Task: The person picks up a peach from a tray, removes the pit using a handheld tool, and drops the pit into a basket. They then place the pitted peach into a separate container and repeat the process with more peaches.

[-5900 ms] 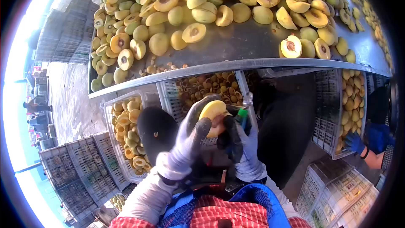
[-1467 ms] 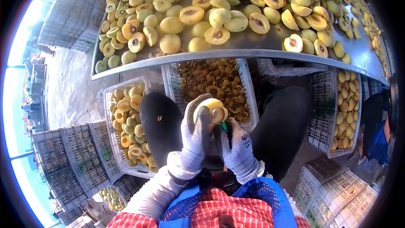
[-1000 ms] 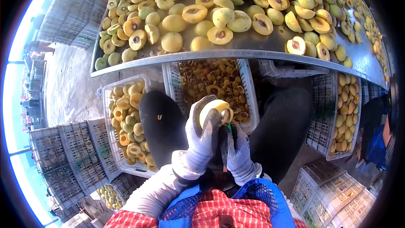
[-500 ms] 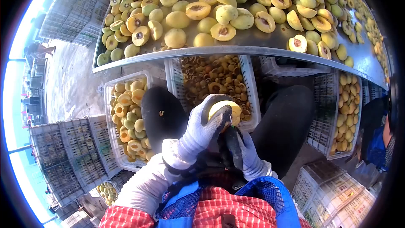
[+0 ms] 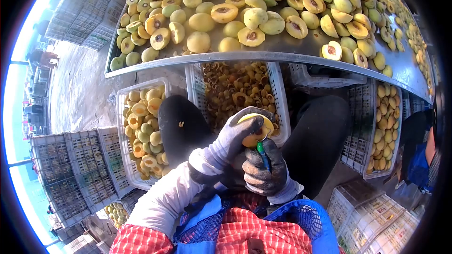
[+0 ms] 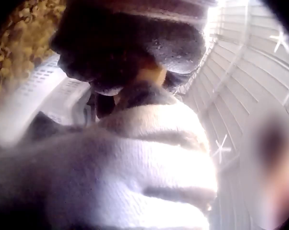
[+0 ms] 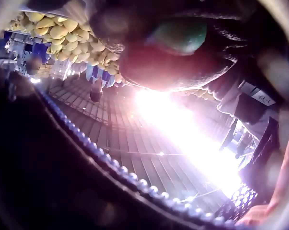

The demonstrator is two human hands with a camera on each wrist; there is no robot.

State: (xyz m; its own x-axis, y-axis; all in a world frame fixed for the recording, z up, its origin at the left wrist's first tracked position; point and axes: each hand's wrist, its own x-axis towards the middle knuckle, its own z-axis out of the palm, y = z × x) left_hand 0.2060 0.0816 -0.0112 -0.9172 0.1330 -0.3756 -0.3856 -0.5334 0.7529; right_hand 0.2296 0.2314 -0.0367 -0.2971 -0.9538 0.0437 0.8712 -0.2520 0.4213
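In the head view my left hand (image 5: 230, 134), in a grey glove with dark fingers, holds a yellow peach half (image 5: 266, 125). Its cut face is tilted down toward the right hand and partly covered by the thumb. Just below, my gloved right hand (image 5: 263, 176) grips the green-and-blue handle (image 5: 260, 147) of a slim pitting tool, the handle upright in the curled fingers. The tool's metal end (image 5: 266, 137) is right at the fruit's cut face. The green handle (image 7: 190, 38) shows between dark fingers in the right wrist view. A sliver of fruit (image 6: 151, 75) appears in the left wrist view.
A metal table (image 5: 282, 49) piled with peach halves stands ahead. Beneath it, a white crate (image 5: 278, 84) holds scraps between the knees. Crates of peach halves (image 5: 149, 107) stand left and right (image 5: 386, 122). Stacked crates (image 5: 75, 169) fill the left; another person's arm (image 5: 430, 146) is far right.
The right hand has rolled over, so its curled fingers and the tool's handle now show. The peach half has shifted slightly right and tilted, held throughout by the left hand.
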